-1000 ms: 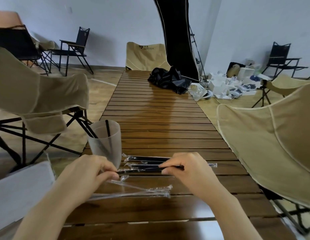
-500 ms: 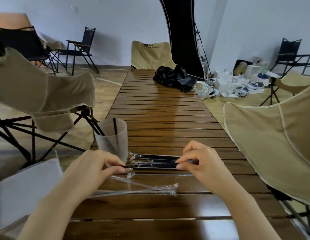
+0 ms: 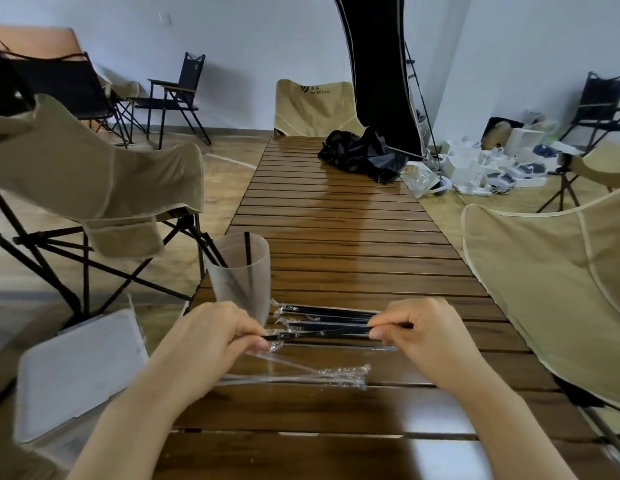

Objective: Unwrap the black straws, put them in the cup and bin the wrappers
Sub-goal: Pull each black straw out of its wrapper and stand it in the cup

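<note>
My left hand (image 3: 218, 336) and my right hand (image 3: 421, 332) each pinch one end of a wrapped black straw (image 3: 319, 333), held level just above the wooden slat table (image 3: 336, 237). Behind it lie a few more wrapped black straws (image 3: 326, 311) on the table. A frosted clear cup (image 3: 241, 271) stands at the table's left edge, just beyond my left hand, with two black straws in it. Empty clear wrappers (image 3: 301, 374) lie on the table in front of my hands.
A white lidded bin (image 3: 76, 368) sits low at the left, beside the table. Beige folding chairs (image 3: 94, 174) flank the table on both sides. A crumpled black cloth (image 3: 364, 155) lies at the table's far end. Boxes and clutter cover the floor at the right.
Both hands still pinch the same straw; my right hand has slid a little outward to the right along it. The cup and loose wrappers have not moved.
</note>
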The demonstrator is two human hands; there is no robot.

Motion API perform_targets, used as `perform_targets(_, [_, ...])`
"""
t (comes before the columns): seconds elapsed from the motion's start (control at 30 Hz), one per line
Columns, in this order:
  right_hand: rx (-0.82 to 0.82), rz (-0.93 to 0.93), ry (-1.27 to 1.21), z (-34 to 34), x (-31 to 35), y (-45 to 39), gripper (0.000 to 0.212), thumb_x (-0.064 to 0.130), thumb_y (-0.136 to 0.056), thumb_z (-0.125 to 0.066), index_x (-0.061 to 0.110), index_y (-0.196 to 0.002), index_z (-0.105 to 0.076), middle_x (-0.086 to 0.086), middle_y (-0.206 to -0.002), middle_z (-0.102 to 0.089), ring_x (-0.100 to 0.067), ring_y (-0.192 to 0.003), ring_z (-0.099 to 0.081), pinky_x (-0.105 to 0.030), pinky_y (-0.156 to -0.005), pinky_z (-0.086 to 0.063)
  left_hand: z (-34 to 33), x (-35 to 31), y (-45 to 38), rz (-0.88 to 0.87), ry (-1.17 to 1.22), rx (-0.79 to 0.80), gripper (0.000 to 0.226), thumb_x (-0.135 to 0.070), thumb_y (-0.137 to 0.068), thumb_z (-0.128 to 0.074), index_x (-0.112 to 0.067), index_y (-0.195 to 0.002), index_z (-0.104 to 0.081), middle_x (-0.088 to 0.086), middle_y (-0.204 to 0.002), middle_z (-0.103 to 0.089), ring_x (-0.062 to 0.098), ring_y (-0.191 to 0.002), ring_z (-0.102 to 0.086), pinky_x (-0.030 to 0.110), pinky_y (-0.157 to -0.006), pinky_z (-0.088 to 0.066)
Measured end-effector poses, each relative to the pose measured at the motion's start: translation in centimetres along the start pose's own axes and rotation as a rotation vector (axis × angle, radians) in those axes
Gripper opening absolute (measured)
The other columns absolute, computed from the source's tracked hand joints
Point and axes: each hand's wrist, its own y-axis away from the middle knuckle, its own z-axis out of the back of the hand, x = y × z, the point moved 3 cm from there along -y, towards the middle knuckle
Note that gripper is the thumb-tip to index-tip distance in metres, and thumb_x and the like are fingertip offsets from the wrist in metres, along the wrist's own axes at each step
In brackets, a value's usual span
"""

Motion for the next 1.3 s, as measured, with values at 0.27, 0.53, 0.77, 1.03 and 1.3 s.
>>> perform_targets(0.27, [0.009,0.026,0.039,-0.8,0.5,0.1,0.017,0.023,-0.082,-0.071,0.039,-0.077,-0.075,0.030,-0.064,-0.060,0.007,-0.072,-0.061,-0.009,-0.067,-0.043,-0.3,0.2,0.1,0.005,-0.001,-0.002,0.011,-0.041,-0.087,-0.062,-0.038,-0.088,-0.073,-0.022,-0.078,-0.060,-0.007,-0.081,-0.053,0.013,-0.076,-0.041])
perform_targets(0.53, [0.005,0.042,0.081,-0.3,0.9,-0.1,0.015,0.027,-0.085,-0.067,0.040,-0.078,-0.073,0.025,-0.067,-0.063,0.003,-0.072,-0.062,-0.013,-0.066,-0.046,-1.5,-0.7,0.0,-0.011,-0.029,0.102,0.018,-0.046,-0.090,-0.058,-0.036,-0.093,-0.073,-0.021,-0.080,-0.059,-0.012,-0.073,-0.051,0.004,-0.067,-0.036])
perform_targets(0.77, [0.031,-0.023,0.049,0.4,-0.6,0.1,0.017,0.026,-0.085,-0.067,0.042,-0.080,-0.073,0.025,-0.070,-0.066,0.004,-0.074,-0.063,-0.018,-0.072,-0.052,-0.4,0.3,0.0,0.094,0.050,0.038,0.014,-0.051,-0.083,-0.062,-0.047,-0.094,-0.070,-0.031,-0.083,-0.063,-0.014,-0.081,-0.059,0.013,-0.081,-0.048])
perform_targets(1.03, [0.033,-0.030,-0.044,0.5,-0.7,-0.1,0.016,0.022,-0.083,-0.069,0.037,-0.080,-0.075,0.021,-0.067,-0.067,-0.002,-0.068,-0.064,-0.024,-0.068,-0.054,0.0,-0.2,-0.2,0.004,-0.030,-0.047,0.013,-0.045,-0.088,-0.060,-0.041,-0.090,-0.072,-0.031,-0.075,-0.055,-0.015,-0.075,-0.053,0.006,-0.067,-0.036])
perform_targets(1.3, [0.018,0.001,0.021,0.5,-0.5,0.1,0.030,0.023,-0.083,-0.069,0.048,-0.066,-0.065,0.019,-0.064,-0.064,-0.003,-0.065,-0.061,-0.017,-0.061,-0.043,-0.7,-0.8,-0.3,-0.090,-0.078,-0.052,0.019,-0.040,-0.093,-0.054,-0.035,-0.102,-0.071,-0.021,-0.092,-0.059,-0.004,-0.088,-0.053,0.011,-0.084,-0.040])
